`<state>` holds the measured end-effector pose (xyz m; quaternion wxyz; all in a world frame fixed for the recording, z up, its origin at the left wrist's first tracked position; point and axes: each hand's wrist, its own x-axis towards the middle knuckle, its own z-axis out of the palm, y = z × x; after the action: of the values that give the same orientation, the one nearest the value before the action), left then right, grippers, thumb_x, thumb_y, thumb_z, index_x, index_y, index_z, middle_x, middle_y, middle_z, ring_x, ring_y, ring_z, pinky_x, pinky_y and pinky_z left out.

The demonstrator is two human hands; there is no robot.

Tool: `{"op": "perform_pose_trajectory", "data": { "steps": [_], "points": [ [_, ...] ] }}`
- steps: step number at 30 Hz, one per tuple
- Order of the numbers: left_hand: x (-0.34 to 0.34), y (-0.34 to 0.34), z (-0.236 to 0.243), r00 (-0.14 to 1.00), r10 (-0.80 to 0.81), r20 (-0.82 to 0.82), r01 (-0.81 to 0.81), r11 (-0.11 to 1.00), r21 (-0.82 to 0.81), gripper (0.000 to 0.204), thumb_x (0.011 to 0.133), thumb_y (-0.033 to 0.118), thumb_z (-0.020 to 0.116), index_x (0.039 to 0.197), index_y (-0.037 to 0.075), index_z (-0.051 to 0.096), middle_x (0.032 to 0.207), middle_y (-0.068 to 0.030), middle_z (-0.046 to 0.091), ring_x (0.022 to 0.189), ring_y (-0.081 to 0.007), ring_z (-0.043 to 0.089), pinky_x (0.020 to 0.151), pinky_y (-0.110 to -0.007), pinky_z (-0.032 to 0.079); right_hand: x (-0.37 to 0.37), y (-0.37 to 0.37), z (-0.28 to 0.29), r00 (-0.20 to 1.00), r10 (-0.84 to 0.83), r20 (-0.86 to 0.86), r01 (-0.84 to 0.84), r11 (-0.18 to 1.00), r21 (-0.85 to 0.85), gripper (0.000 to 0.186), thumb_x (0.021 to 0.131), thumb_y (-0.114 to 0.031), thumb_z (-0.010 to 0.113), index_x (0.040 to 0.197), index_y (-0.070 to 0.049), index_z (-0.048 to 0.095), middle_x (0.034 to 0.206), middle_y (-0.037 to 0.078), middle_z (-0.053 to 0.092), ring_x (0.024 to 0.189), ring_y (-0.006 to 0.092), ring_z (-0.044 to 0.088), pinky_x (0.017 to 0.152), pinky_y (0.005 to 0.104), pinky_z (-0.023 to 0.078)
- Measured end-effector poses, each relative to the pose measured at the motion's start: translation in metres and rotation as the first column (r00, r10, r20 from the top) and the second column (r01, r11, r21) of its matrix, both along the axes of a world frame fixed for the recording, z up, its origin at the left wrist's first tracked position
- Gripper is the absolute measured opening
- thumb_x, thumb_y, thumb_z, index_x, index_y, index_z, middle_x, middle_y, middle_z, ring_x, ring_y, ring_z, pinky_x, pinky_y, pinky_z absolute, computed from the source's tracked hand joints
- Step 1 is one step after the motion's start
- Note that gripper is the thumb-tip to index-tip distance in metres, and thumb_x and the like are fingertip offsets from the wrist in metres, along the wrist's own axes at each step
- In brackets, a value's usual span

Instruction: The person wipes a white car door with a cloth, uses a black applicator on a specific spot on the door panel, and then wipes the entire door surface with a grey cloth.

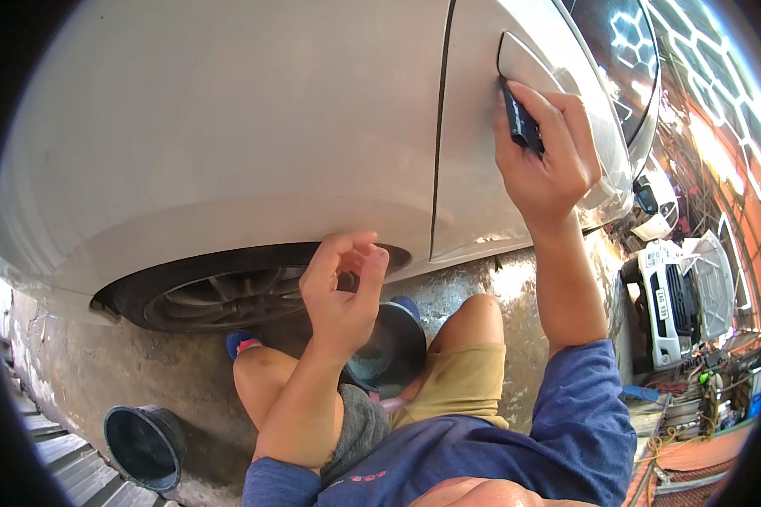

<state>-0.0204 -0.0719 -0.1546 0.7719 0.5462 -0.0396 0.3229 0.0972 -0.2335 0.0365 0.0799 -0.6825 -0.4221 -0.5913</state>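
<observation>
Black and block-shaped, the small tool (522, 122) sits gripped in your right hand (558, 152) at the side of the white car (296, 127), right of a dark seam (441, 127). Your left hand (342, 291), loosely curled with a thumb gap, hovers near the wheel (216, 297).

The right hand (556, 165) grips a flat black block (521, 120) at a glossy silver-white car body (254, 110); below-left of that grip, the left hand (341, 296) curls loosely.
</observation>
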Motion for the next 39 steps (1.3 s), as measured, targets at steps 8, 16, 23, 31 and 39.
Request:
{"op": "perform_pose_trajectory", "data": {
  "steps": [8, 16, 23, 31, 39],
  "points": [
    [-0.003, 0.005, -0.001, 0.995, -0.064, -0.080, 0.066, 0.998, 0.020, 0.017, 0.098, 0.003, 0.070, 0.115, 0.002, 0.067, 0.092, -0.0019, 0.067, 0.082, -0.0082, 0.061, 0.078, -0.025, 0.050, -0.004, 0.001, 0.002, 0.996, -0.083, -0.028, 0.083, 0.997, 0.002, 0.026, 0.071, 0.005, 0.083, 0.096, 0.000, 0.077, 0.082, 0.010, 0.068, 0.067, 0.0174, 0.066, 0.060, 0.0271, 0.053],
    [-0.003, 0.005, 0.000, 0.998, -0.051, -0.043, 0.054, 0.996, 0.074, 0.017, 0.098, 0.003, 0.070, 0.114, 0.002, 0.067, 0.093, -0.0018, 0.067, 0.083, -0.0082, 0.061, 0.078, -0.024, 0.049, -0.005, 0.003, 0.005, 0.998, -0.068, 0.000, 0.068, 0.997, -0.021, 0.023, 0.075, 0.004, 0.084, 0.096, 0.000, 0.076, 0.085, 0.011, 0.069, 0.067, 0.0183, 0.068, 0.060, 0.0267, 0.054],
    [0.002, 0.001, -0.001, 1.000, 0.016, -0.018, -0.016, 1.000, 0.022, 0.017, 0.091, 0.003, 0.075, 0.107, 0.003, 0.073, 0.088, -0.0043, 0.070, 0.073, -0.0098, 0.062, 0.068, -0.024, 0.050, -0.007, 0.007, 0.014, 0.995, -0.091, -0.044, 0.088, 0.993, -0.078, 0.020, 0.077, 0.003, 0.083, 0.096, 0.000, 0.075, 0.086, 0.011, 0.069, 0.067, 0.0185, 0.069, 0.061, 0.0273, 0.055],
    [-0.001, 0.004, 0.001, 1.000, 0.019, -0.015, -0.019, 1.000, 0.021, 0.016, 0.090, 0.004, 0.076, 0.106, 0.003, 0.073, 0.088, -0.0045, 0.070, 0.071, -0.0100, 0.061, 0.066, -0.025, 0.049, -0.009, 0.008, 0.018, 0.990, -0.114, -0.082, 0.105, 0.988, -0.114, 0.023, 0.076, 0.003, 0.082, 0.097, 0.000, 0.074, 0.085, 0.011, 0.068, 0.066, 0.0185, 0.067, 0.060, 0.0273, 0.054],
    [-0.002, 0.006, 0.002, 0.999, 0.036, 0.004, -0.036, 0.998, 0.043, 0.016, 0.090, 0.004, 0.076, 0.106, 0.003, 0.073, 0.087, -0.0044, 0.070, 0.072, -0.0104, 0.061, 0.065, -0.025, 0.049, -0.009, 0.014, 0.024, 0.992, -0.117, -0.039, 0.111, 0.984, -0.141, 0.020, 0.077, 0.004, 0.082, 0.094, 0.001, 0.073, 0.083, 0.010, 0.067, 0.065, 0.0190, 0.066, 0.060, 0.0277, 0.053]
  ]
}}
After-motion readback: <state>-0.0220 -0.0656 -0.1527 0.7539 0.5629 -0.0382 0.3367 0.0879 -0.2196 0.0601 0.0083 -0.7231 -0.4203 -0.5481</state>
